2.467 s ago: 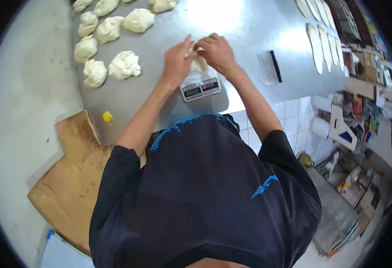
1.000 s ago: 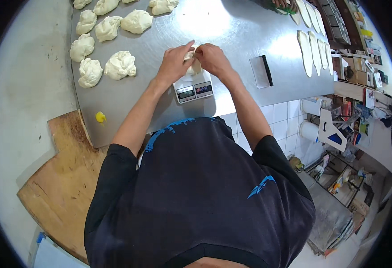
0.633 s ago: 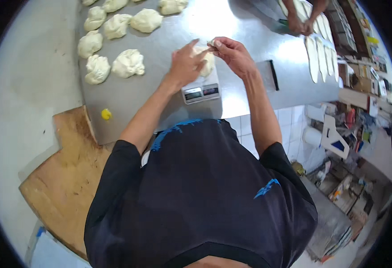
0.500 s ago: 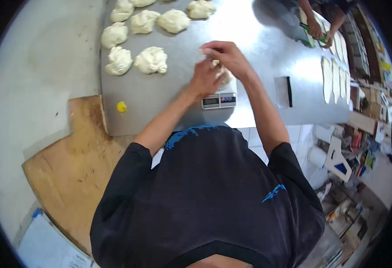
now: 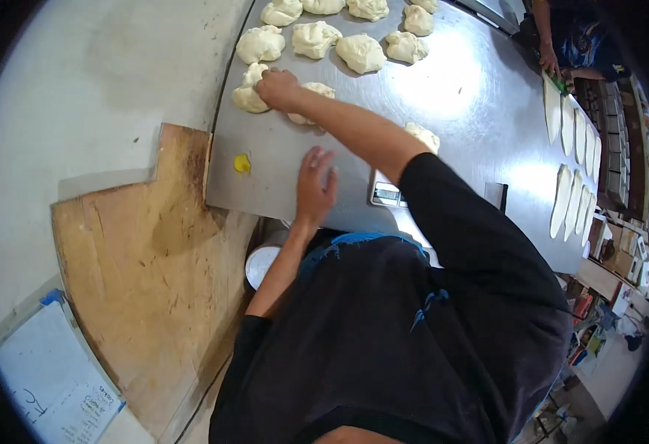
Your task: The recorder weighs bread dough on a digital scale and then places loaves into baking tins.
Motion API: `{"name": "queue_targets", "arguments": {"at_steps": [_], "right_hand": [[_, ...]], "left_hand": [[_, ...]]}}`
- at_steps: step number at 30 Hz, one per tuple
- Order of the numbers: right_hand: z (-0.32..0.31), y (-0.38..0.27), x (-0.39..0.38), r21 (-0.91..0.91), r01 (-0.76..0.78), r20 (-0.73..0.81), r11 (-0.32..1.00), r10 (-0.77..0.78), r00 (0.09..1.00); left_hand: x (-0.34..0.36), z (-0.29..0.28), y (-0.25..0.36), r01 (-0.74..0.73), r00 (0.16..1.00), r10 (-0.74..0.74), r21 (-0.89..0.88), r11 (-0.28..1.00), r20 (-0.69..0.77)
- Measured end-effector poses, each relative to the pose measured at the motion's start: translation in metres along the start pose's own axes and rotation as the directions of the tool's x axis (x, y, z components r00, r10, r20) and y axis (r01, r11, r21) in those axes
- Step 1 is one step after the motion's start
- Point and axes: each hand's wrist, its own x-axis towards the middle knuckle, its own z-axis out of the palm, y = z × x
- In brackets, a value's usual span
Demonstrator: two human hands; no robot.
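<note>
Where my right hand [image 5: 280,89] is: at the left end of the steel table [image 5: 265,195], against the right side of a pale lump of dough [image 5: 247,98].
Right grip: fingers curled down, knuckles up; I cannot tell whether they pinch the dough, because my hand covers the contact.
Left hand [image 5: 315,186]: slightly blurred, fingers spread, near the table's front edge and apart from the dough; I cannot tell whether it touches the metal.
Second lump [image 5: 320,89]: just right of the first, partly covered by my right wrist and forearm.
Scale [image 5: 384,194]: near the front edge, partly hidden by my black sleeve [image 5: 458,214].
Dough piece [image 5: 423,136]: just past my forearm, near the scale; my arm hides what it rests on.
Dough rows [image 5: 360,54]: rounded, uneven lumps, farther back on the table.
Yellow blob [image 5: 242,163]: on the metal, between the first lump and the front edge.
Far right: flat dough strips [image 5: 560,200] side by side; beyond them, a co-worker's hand [image 5: 549,61] near a green object [image 5: 559,83].
Wooden board [image 5: 132,237]: left of the table.
</note>
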Motion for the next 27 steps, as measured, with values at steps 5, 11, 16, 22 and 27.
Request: {"name": "queue_targets", "arguments": {"at_steps": [5, 11, 16, 22, 27], "right_hand": [[-0.141, 0.032, -0.043, 0.443, -0.225, 0.274, 0.868, 0.108, 0.956], [-0.237, 0.159, -0.22, 0.431, -0.546, 0.047, 0.718, 0.587, 0.809], [-0.275, 0.152, -0.353, 0.467, -0.744, 0.02, 0.478, 0.836, 0.549], [-0.264, 0.122, -0.399, 0.57, -0.786, 0.142, 0.239, 0.914, 0.38], [-0.235, 0.116, -0.37, 0.479, -0.783, 0.197, 0.397, 0.821, 0.536]], "left_hand": [[0.01, -0.022, -0.024, 0.16, 0.979, -0.169, -0.082, 0.984, -0.115], [0.057, 0.0, 0.01, 0.036, 0.986, -0.004, -0.187, 0.982, 0.169], [0.077, 0.032, 0.03, -0.003, 0.95, 0.079, -0.245, 0.969, 0.303], [0.086, 0.053, 0.033, -0.02, 0.925, 0.109, -0.239, 0.971, 0.365], [0.084, 0.06, 0.03, 0.031, 0.915, 0.064, -0.228, 0.973, 0.398]]}}
